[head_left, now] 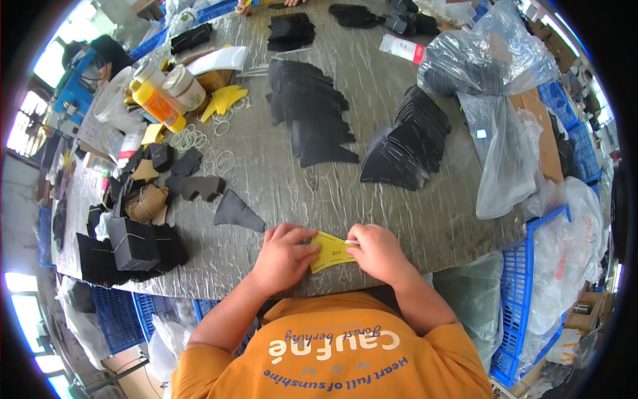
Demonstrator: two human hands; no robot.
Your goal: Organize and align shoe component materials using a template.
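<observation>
A yellow pattern template [331, 253] with slots and marks lies at the table's near edge, between my two hands. My left hand [287, 254] is closed over its left end, with the fingertips pressing on it. At its right end, my right hand [377, 251] has its fingers pinched together. A slim, pale, pen-like stick [352, 242] shows between those fingers; most of it is hidden. Whatever lies under the template cannot be seen. Left of my left hand, a single black cut piece [238, 212] lies flat.
Fanned stacks of black cut pieces [309, 116] [409, 143] lie beyond my hands. Rubber bands [189, 139], an orange bottle [158, 105] and jars [184, 88] stand at left, behind bundled black pieces [133, 246]. Clear plastic bags [498, 153] and a blue crate [515, 312] are at right.
</observation>
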